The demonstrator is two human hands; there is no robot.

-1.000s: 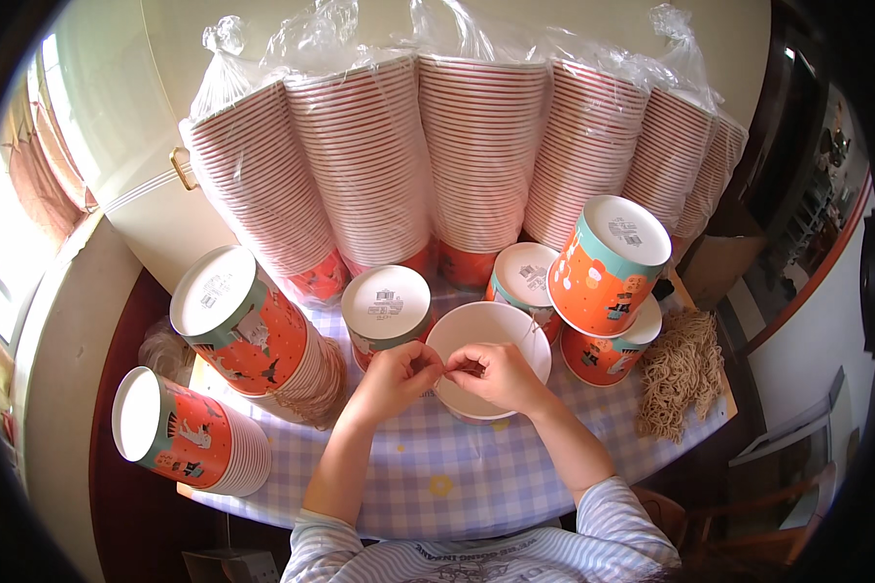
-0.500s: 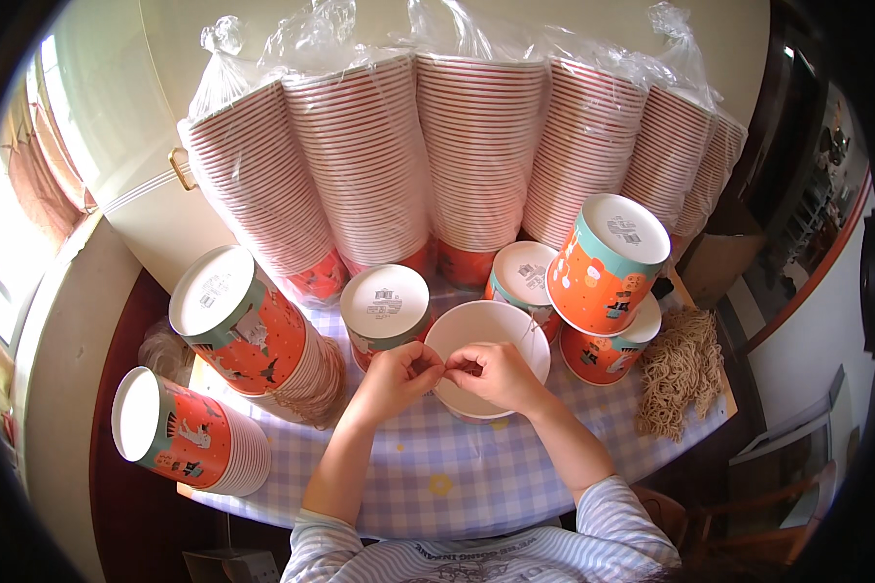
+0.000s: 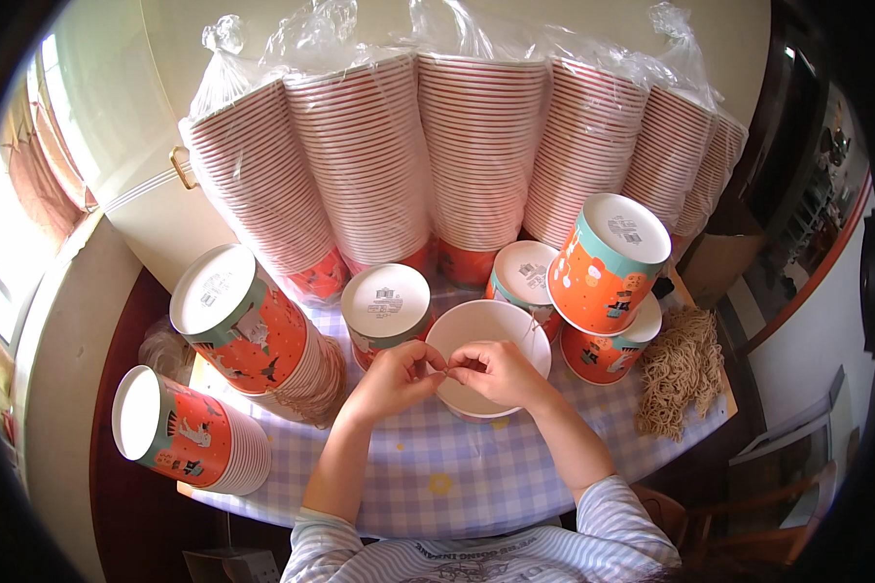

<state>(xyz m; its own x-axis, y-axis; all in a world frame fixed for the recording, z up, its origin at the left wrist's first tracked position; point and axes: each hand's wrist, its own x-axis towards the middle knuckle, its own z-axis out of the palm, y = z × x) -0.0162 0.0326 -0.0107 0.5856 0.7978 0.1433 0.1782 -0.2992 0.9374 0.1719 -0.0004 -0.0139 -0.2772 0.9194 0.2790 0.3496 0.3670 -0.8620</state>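
Compared with a second ago, both hands have barely shifted: left hand point(image 3: 391, 377) and right hand point(image 3: 496, 373) remain pinched fingertip to fingertip on a thin string point(image 3: 533, 335) over the open white paper bowl point(image 3: 486, 325), which appears empty. Bagged bowl stacks point(image 3: 476, 146) stand behind; loose strings point(image 3: 679, 369) lie right.

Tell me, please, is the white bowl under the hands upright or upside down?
Upright: the white bowl shows its open mouth and white inside, empty where visible, as both hands pinch something thin at its rim.
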